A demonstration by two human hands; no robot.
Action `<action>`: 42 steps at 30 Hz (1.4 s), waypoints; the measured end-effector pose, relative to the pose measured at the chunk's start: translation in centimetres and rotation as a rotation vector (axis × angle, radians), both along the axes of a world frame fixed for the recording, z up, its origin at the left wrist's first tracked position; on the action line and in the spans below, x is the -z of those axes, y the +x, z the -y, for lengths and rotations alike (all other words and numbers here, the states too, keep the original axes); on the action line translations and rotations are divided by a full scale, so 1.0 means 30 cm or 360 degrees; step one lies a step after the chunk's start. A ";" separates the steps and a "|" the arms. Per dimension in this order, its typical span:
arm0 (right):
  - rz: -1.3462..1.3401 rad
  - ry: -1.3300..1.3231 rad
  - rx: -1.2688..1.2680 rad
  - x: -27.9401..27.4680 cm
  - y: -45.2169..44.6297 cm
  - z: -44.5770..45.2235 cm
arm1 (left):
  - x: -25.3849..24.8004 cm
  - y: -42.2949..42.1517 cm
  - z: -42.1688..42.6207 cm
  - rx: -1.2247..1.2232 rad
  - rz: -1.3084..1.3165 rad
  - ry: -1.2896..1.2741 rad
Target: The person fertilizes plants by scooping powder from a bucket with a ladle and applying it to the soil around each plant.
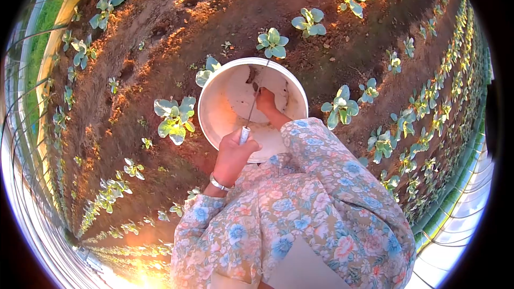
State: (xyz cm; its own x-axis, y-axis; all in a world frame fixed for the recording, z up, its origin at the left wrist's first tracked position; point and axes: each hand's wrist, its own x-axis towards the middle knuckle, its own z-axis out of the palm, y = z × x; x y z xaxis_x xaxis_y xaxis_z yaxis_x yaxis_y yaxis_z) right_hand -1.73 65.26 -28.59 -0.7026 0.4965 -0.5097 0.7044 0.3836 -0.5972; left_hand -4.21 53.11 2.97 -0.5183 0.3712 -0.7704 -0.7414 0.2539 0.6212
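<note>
A round white bucket (214, 93) stands on the soil right in front of me, with dark smudges and a few dark bits on its inner bottom. Over its near left rim, my left hand (233, 152) is wrapped round a small white cylindrical handle (244, 135). A silver bracelet (219, 183) circles that wrist. My right hand (266, 100) reaches inside the bucket, fingers curled by a dark bit; what they hold is too small to make out. A thin dark line, perhaps the bucket's wire handle, runs between the hands.
Leafy green plants grow close by: one left of the bucket (175, 119), one beyond it (272, 43) and one to the right (341, 107). More rows stretch along the brown soil (176, 64) on both sides. Curved frame ribs and pale sheeting (460, 219) edge the view.
</note>
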 end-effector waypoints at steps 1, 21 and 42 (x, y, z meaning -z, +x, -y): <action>0.0007 -0.0188 0.0157 0.025 0.011 -0.019 | 0.011 0.004 -0.012 -0.0015 -0.0002 -0.0003; 0.0021 -0.2042 0.0572 -0.605 0.127 -0.161 | 0.226 -0.118 0.042 -0.0709 0.0224 -0.0018; 0.0270 -0.0999 0.0566 -0.182 0.061 -0.315 | 0.318 -0.073 0.549 -0.1537 0.0249 -0.0101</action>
State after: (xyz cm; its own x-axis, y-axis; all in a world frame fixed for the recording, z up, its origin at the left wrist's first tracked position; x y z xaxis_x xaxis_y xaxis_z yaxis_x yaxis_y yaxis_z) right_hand 0.11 74.70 -23.11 -0.4400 0.2591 -0.8598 0.8245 -0.2627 -0.5011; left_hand -6.39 36.62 -6.56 -0.4675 -0.2034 -0.8603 -0.7206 -0.4760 0.5042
